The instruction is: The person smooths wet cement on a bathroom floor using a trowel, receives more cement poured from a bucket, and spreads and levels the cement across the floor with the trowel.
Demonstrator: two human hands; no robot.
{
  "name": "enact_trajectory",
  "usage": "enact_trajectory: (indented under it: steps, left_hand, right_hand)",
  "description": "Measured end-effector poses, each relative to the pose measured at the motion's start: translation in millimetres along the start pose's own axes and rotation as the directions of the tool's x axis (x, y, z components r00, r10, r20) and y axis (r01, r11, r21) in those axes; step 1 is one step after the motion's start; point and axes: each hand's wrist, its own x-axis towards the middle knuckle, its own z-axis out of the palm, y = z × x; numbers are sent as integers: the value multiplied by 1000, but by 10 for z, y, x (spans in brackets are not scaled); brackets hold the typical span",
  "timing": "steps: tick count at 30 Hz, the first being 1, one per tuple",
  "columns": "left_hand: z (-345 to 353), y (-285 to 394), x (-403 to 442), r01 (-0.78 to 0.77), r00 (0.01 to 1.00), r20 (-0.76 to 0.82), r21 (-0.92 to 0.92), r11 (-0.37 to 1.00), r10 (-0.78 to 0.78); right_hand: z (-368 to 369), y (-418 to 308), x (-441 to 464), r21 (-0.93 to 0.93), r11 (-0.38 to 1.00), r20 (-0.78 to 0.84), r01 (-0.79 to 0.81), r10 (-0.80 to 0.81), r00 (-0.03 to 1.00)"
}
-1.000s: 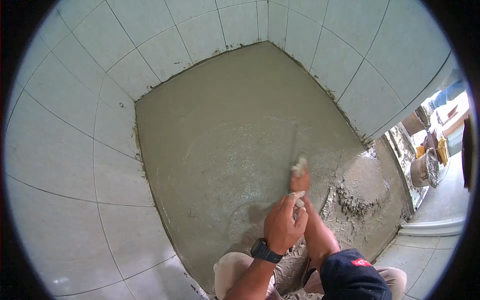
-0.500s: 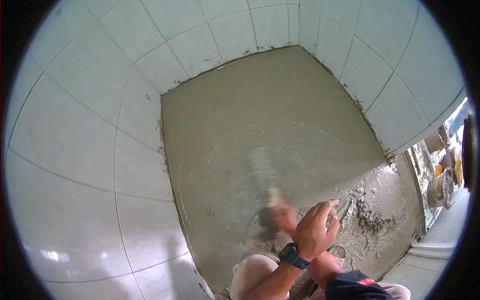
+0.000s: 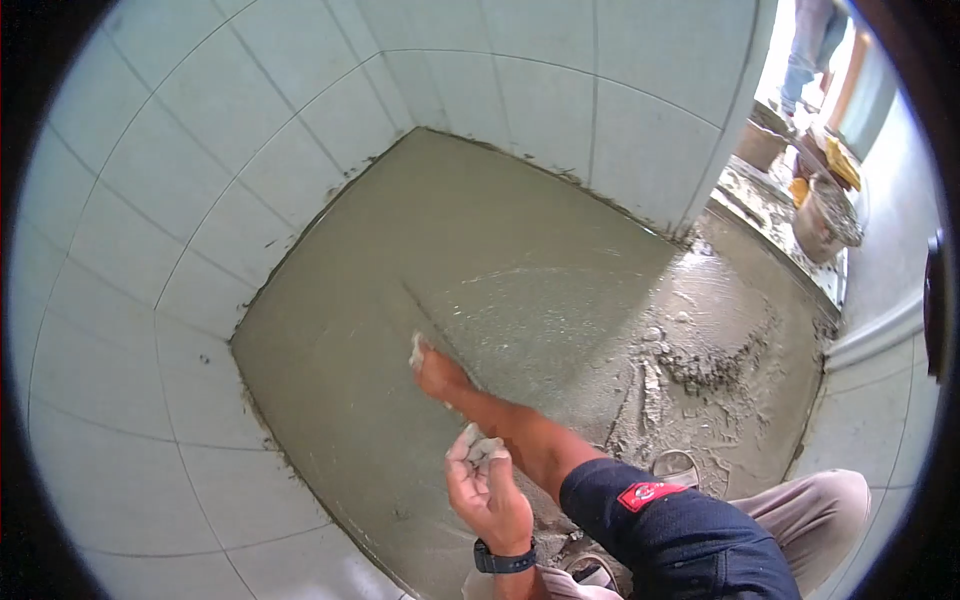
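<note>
My right hand point(image 3: 437, 372) is closed around the pale handle of a flat trowel point(image 3: 424, 308), which appears almost edge-on as a thin dark line against the wet grey mortar point(image 3: 370, 230). Much of the tool is hidden by the hand and forearm. Nearer my body, my left hand point(image 3: 488, 492) is raised above the mortar, palm up, with its fingers loosely curled. Grey mortar coats its fingertips, and no tool is visible in it. A black watch point(image 3: 505, 558) is on the left wrist.
Pale tiled walls point(image 3: 320, 110) border the mortar. Rough, lumpy mortar point(image 3: 700, 370) lies at the right. Beyond the threshold stand a mortar-smeared bucket point(image 3: 822, 222) and a second container point(image 3: 760, 148). Part of a person's leg point(image 3: 808, 50) shows at the top right. My sandals are below.
My right hand has swept the trowel leftward across the surface, and its arm is more stretched out. My left hand has turned palm up. The view has swung right.
</note>
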Motion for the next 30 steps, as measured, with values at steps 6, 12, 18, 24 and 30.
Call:
enact_trajectory:
  steps: [6,12,18,24,30]
  left_hand:
    - [65,-70,25,36,997,63,59,998,-40]
    - [296,-243,95,92,974,195,132,987,-117]
    - [587,-340,20,137,916,358,142,980,-179]
    - [650,-311,-60,121,884,431,168,978,-183]
    - [580,-241,-139,100,886,436,149,984,-156]
  right_hand:
    - [-1282,764,161,158,975,-465,-156,212,860]
    - [-2241,1850,-827,176,953,-706,-246,297,643]
    - [-2565,2868,-1977,340,940,-887,7,319,333]
    - [-2912,2982,-2400,660,745,-689,103,544,478]
    - [-2603,2418,-2070,469,866,-354,-175,366,861]
